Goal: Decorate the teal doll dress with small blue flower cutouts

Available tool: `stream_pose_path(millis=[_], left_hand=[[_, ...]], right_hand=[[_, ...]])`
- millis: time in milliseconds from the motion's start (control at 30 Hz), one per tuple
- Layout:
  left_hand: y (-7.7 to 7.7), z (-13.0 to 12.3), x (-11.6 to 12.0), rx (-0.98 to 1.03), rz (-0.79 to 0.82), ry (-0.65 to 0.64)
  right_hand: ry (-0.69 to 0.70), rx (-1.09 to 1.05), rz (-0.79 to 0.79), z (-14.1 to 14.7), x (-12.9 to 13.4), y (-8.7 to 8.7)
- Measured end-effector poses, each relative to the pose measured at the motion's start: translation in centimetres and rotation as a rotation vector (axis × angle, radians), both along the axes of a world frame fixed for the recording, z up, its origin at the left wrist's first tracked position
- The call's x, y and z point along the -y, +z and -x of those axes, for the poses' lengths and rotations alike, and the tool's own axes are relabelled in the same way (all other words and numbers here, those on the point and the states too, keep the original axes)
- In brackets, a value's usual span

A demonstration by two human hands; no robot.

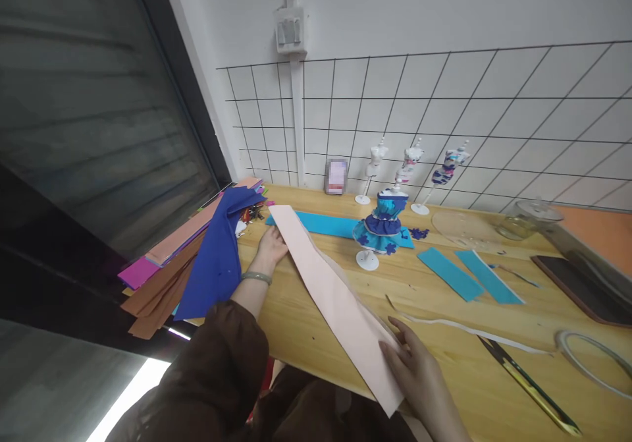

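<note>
A long pale pink strip [336, 297] slants over the wooden table, from behind my left hand down to the front edge. My left hand [273, 246] is at its far end, fingertips at or under its left edge. Near the strip's close end, my right hand [412, 363] pinches its right edge between thumb and fingers. Beyond the strip, a small dress form in a blue ruffled dress [382, 224] stands upright on a round white base. A turquoise strip [330, 223] lies flat behind the pink one.
Blue fabric [212, 257] and a pile of coloured sheets [162, 284] lie at the left. At the right are turquoise pieces [449, 274], scissors [533, 386], a tape roll [592, 363] and a dark tray [582, 287]. Small dress forms [412, 159] and a phone [336, 177] stand behind.
</note>
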State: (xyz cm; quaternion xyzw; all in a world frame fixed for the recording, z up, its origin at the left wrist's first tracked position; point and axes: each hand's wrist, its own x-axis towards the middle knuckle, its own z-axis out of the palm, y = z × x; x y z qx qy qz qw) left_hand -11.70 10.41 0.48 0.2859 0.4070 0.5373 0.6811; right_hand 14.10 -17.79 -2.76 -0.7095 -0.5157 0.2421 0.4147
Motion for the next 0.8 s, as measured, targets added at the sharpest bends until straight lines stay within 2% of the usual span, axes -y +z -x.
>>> stream_pose_path(millis=[133,300,467,600,700,800], left_hand=[[-0.9,-0.4,1.4,-0.042,0.106,-0.094],[-1.7,-1.7,2.7,-0.177,0.084,-0.136],[-0.9,-2.4,2.8,-0.271,-0.045,-0.086],[0.3,-2.1,2.2,-0.356,-0.168,-0.064],[0.7,-1.8,1.5,-0.504,-0.222,-0.029],[0.4,-1.8,1.6,-0.735,-0.279,0.063]], right_hand=[[0.016,0.176,0.158,-0.7,0.4,0.3],[0.088,0.312,0.312,-1.0,0.0,1.3],[0.156,0.248,0.314,-0.5,-0.3,2.4],[0.113,0.207,0.293,0.0,-0.3,2.7],[0.092,0.177,0.265,0.1,-0.5,2.8],[0.082,0.163,0.259,0.1,-0.7,2.9]])
